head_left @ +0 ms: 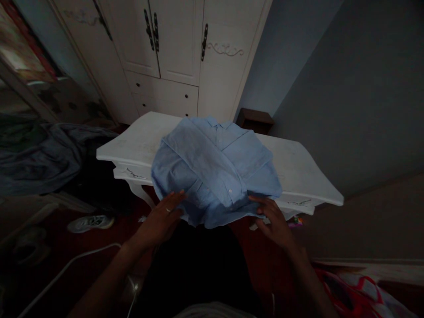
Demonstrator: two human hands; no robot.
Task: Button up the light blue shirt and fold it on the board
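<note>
A light blue button-up shirt [215,168] lies folded on a small white table [301,168], collar at the far side, its near hem hanging over the front edge. My left hand [162,218] rests at the shirt's lower left edge, fingers stretched out and touching the cloth, a ring on one finger. At the lower right edge my right hand [273,218] has its fingers curled onto the hem, thumb on top, pinching the fabric.
A white wardrobe [179,53] with dark handles stands behind the table. A dark grey blanket [43,154] lies heaped at the left, a sneaker [89,223] on the floor below it. A dark wooden stand [255,119] sits in the corner by the blue wall. Red patterned cloth [351,291] is at bottom right.
</note>
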